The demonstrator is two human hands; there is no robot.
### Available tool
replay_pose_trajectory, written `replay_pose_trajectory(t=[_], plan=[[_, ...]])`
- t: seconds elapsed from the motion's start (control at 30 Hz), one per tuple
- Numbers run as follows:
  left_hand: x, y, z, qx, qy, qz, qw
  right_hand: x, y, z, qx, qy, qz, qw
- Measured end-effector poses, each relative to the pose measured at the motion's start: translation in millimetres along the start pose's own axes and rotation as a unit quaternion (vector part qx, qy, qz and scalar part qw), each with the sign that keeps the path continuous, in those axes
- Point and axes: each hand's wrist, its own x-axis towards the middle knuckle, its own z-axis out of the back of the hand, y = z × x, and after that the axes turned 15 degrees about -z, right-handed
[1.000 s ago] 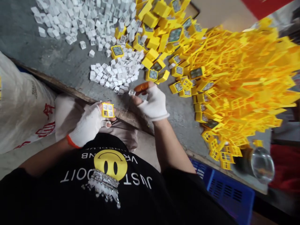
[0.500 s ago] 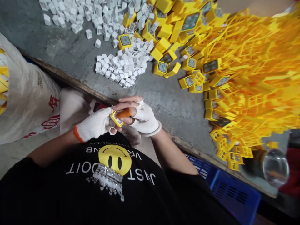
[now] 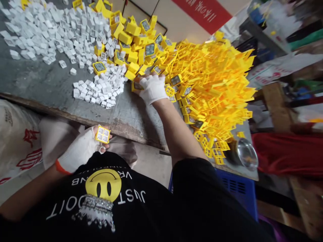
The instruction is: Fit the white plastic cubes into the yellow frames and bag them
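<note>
My left hand (image 3: 82,149), in a white fingerless glove with an orange cuff, holds a yellow-framed square piece (image 3: 102,134) with four pale panes, near the table's front edge. Out over the table, my right hand (image 3: 153,88) reaches to the yellow boxes, its glove white too. A yellow box with a grey face (image 3: 137,86) lies at its fingertips; the fingers are partly hidden behind the hand, so a grip cannot be made out. Small white cubes (image 3: 97,89) lie in a cluster left of my right hand.
A large heap of yellow frames (image 3: 214,87) covers the table's right part. More white cubes (image 3: 58,30) spread at the back left. A clear round container (image 3: 247,154) stands at the right end, a blue crate (image 3: 237,188) below. A printed sack (image 3: 17,141) is at left.
My right hand has left the piece in my left hand and moved out to the yellow boxes. The piece now shows its four panes. The view has shifted, with more of the surroundings showing.
</note>
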Motion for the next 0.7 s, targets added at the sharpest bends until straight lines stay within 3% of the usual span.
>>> replay_pose_trajectory(t=[0.07, 0.17, 0.3, 0.37, 0.43, 0.5, 0.57, 0.7], plan=[[-2, -1, -0.3, 0.004, 0.001, 0.0, 1.0, 7, 13, -6, -0.021, 0.02, 0.031, 0.999], [0, 0, 2.8, 0.004, 0.009, -0.015, 1.0, 11, 21, -11, -0.024, 0.024, 0.02, 0.999], [5, 3, 9.5, 0.011, 0.016, -0.031, 0.999, -7, 12, -6, 0.112, 0.074, 0.0, 0.991], [7, 4, 12.7, 0.01, 0.026, -0.043, 0.999, -30, 4, -4, 0.282, 0.145, -0.006, 0.948], [7, 5, 15.8, 0.004, 0.046, -0.048, 0.998, -56, -6, -6, 0.448, 0.203, -0.019, 0.87], [8, 6, 18.5, 0.001, 0.059, -0.043, 0.997, -79, -19, -11, 0.521, 0.222, -0.042, 0.823], [8, 7, 19.9, 0.001, 0.065, -0.044, 0.997, -93, -32, -15, 0.494, 0.211, -0.071, 0.84], [7, 8, 17.0, 0.006, 0.06, -0.086, 0.994, -104, -45, -11, 0.319, 0.105, -0.104, 0.936]])
